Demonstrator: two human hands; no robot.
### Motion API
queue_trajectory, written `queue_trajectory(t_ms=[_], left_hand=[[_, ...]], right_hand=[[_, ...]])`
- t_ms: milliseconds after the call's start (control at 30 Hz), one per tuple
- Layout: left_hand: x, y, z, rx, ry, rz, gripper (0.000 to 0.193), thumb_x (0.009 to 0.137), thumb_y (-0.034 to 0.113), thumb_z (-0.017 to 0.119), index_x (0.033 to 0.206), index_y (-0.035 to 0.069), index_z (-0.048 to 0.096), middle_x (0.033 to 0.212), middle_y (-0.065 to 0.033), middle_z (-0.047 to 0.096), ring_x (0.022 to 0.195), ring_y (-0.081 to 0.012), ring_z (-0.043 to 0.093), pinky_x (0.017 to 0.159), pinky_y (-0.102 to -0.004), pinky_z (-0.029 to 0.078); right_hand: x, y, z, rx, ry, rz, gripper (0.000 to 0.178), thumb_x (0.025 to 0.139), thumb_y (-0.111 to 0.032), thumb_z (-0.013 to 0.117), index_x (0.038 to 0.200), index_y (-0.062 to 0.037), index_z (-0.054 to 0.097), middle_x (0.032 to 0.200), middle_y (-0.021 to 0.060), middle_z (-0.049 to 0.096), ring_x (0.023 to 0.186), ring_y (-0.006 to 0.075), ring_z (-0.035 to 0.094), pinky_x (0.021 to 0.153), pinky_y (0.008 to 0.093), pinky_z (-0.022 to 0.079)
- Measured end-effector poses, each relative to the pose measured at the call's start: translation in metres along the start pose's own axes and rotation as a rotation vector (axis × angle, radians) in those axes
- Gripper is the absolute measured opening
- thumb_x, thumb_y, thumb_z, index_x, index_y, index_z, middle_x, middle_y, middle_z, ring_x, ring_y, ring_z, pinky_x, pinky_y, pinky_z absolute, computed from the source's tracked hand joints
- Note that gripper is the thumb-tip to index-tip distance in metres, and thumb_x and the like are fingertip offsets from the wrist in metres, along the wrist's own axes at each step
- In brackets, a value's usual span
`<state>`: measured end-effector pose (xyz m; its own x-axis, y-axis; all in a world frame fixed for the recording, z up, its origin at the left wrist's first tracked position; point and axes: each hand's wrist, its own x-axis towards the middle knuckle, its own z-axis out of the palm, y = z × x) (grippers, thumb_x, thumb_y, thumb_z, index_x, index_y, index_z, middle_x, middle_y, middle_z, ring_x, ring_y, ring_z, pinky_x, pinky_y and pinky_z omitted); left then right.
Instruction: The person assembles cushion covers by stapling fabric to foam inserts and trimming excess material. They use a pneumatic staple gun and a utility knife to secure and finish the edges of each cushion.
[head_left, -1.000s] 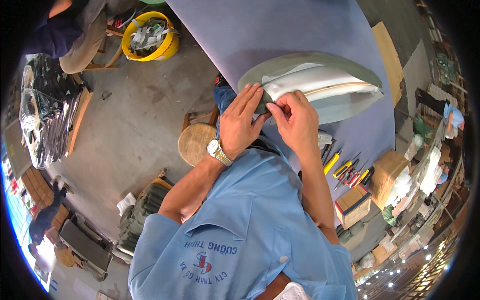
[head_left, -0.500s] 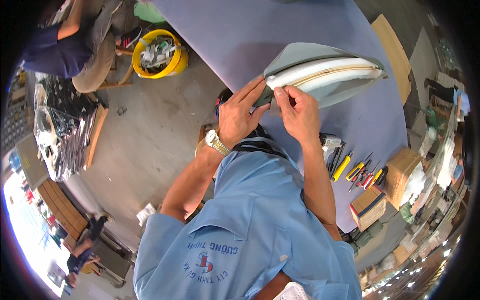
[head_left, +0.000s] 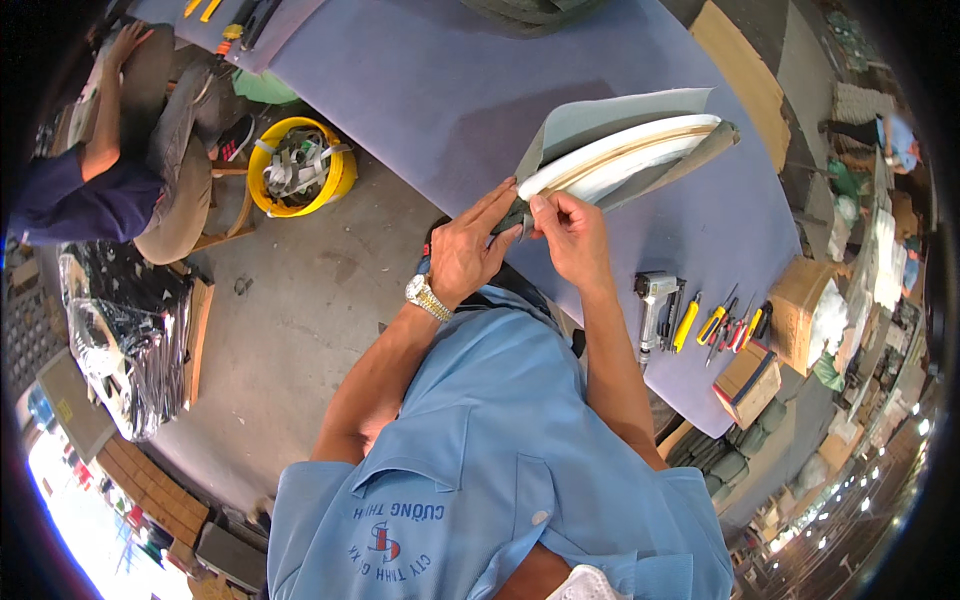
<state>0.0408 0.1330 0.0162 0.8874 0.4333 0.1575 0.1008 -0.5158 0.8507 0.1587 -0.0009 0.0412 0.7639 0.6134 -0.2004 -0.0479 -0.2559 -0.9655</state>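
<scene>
Bare tabletop [head_left: 420, 90] (tools [head_left: 715, 325] perhaps crowd right).

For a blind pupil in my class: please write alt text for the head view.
Both hands, left and right, pinch the grey cover at the near end of a curved white panel over a purple table. A staple gun and screwdrivers lie at right.

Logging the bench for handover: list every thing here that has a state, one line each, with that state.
left hand: pinching the grey cover at the panel's near corner
right hand: gripping the same corner
padded panel: tilted up on edge, cover partly loose
staple gun: lying idle on the purple table
screwdrivers: lying in a row
yellow bucket: on the floor, filled with scraps
</scene>
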Motion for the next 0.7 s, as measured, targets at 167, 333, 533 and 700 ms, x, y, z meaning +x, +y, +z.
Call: queue_trajectory(t_ms=[167, 333, 533, 700], left_hand=[[0.009, -0.012, 0.001, -0.045, 0.051, 0.093, 0.050, 0.090, 0.014, 0.077, 0.138, 0.007, 0.065, 0.141, -0.0110, 0.067, 0.083, -0.0263, 0.076, 0.063, -0.0319, 0.058], [0.016, -0.015, -0.004, -0.029, 0.032, 0.104, 0.049, 0.090, 0.013, 0.076, 0.138, 0.006, 0.065, 0.140, -0.0115, 0.067, 0.089, -0.0266, 0.077, 0.064, -0.0316, 0.059], [0.011, -0.017, -0.009, -0.029, -0.002, 0.077, 0.050, 0.090, 0.013, 0.075, 0.139, 0.007, 0.065, 0.139, -0.0114, 0.067, 0.099, -0.0287, 0.076, 0.068, -0.0331, 0.061], [0.019, -0.025, -0.004, 0.029, 0.051, 0.119, 0.050, 0.090, 0.012, 0.074, 0.139, 0.011, 0.065, 0.139, -0.0099, 0.067, 0.098, -0.0288, 0.076, 0.071, -0.0348, 0.062]], right_hand=[[0.002, 0.007, 0.005, -0.108, 0.038, -0.051, 0.035, 0.105, -0.025, 0.065, 0.080, -0.0010, 0.061, 0.067, -0.0014, 0.058, 0.063, 0.0058, 0.055, 0.058, 0.0239, 0.042], [0.006, 0.006, 0.012, -0.173, 0.078, -0.138, 0.032, 0.104, -0.020, 0.065, 0.080, -0.0003, 0.059, 0.069, 0.0022, 0.060, 0.064, 0.0082, 0.054, 0.059, 0.0268, 0.043], [-0.001, 0.007, 0.021, -0.164, 0.102, -0.200, 0.026, 0.101, -0.014, 0.065, 0.081, 0.0012, 0.058, 0.074, 0.0071, 0.060, 0.067, 0.0130, 0.053, 0.061, 0.0304, 0.043], [0.000, 0.014, 0.028, -0.146, 0.170, -0.267, 0.020, 0.100, -0.012, 0.065, 0.086, 0.0017, 0.061, 0.081, 0.0089, 0.063, 0.071, 0.0162, 0.056, 0.066, 0.0311, 0.046]])
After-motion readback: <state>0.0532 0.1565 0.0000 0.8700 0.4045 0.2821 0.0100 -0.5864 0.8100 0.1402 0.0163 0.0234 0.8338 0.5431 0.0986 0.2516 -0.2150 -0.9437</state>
